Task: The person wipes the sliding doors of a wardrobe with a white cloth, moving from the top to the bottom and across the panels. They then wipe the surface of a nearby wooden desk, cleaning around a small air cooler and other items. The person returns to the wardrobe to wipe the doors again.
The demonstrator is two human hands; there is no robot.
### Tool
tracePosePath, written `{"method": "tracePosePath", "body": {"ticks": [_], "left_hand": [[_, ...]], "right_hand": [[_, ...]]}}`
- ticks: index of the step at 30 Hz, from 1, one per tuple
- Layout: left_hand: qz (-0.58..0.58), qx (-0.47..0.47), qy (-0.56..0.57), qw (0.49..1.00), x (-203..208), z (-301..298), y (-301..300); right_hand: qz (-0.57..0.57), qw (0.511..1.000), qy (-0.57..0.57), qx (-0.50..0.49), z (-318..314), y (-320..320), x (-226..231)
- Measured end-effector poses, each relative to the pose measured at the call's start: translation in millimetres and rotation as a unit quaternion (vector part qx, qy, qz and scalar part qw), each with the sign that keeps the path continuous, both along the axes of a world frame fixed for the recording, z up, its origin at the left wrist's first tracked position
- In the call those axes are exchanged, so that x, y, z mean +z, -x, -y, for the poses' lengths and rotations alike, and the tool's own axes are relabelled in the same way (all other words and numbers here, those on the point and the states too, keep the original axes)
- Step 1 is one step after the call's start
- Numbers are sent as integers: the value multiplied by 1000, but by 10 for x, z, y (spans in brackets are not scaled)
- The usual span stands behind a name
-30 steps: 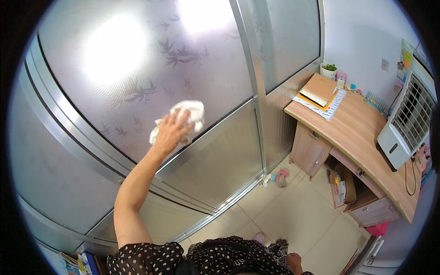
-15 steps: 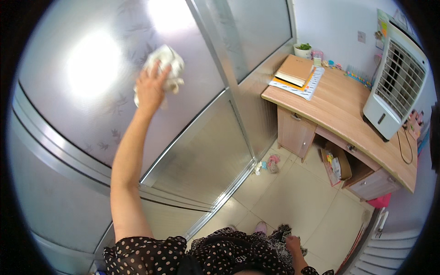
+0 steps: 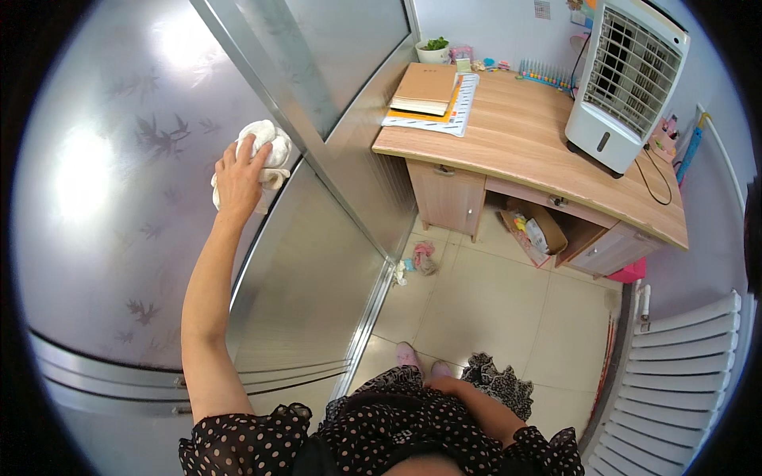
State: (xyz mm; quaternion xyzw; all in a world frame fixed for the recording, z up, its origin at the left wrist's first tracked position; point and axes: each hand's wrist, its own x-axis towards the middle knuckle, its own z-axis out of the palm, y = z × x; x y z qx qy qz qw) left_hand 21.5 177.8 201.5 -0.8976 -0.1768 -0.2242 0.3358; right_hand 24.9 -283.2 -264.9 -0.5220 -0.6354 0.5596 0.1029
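My left hand point(image 3: 239, 179) is closed on a bunched white cloth point(image 3: 274, 151). It presses the cloth against the frosted, leaf-patterned glass panel point(image 3: 171, 230), beside the metal frame along the panel's right edge. Lower in the view, my right hand point(image 3: 446, 386) rests close to the front of my body, at the dark dotted clothing. Its fingers are mostly hidden there. A black-and-white patterned fabric point(image 3: 498, 386) hangs just right of it; I cannot tell whether it is part of my clothes.
A wooden desk point(image 3: 524, 119) with notebooks point(image 3: 425, 89), a potted plant point(image 3: 433, 51) and a white air cooler point(image 3: 627, 87) stands right of the partition. Crumpled cloths point(image 3: 423, 258) lie on the floor. Under the desk sits an open cardboard box point(image 3: 548, 230). A white radiator point(image 3: 675, 389) is at lower right.
My left hand and the cloth have moved across the glass, closer to the metal frame. My right hand has come in toward my body from the patterned fabric. The whole view has shifted right.
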Motion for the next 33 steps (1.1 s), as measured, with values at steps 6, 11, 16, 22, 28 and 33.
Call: {"method": "tracePosePath", "body": {"ticks": [6,11,16,22,28,33], "left_hand": [[-173,19,100,980,-1013,-70,-31],[-249,-32,272,929,-1726,-53,325],[-173,-45,387,905,-2043,-2,527],[-5,38,628,778,-2646,206,652],[153,164,764,605,-3108,537,443],[282,113,817,490,-3110,562,-438]], "right_hand": [[42,989,63,-129,-296,23,569],[75,966,85,-233,-581,25,819],[8,959,11,-283,-562,-197,714],[19,934,55,-353,-600,-556,1195],[119,795,-134,-579,-582,-2235,1412],[299,660,-299,-621,-545,-4417,1848]]}}
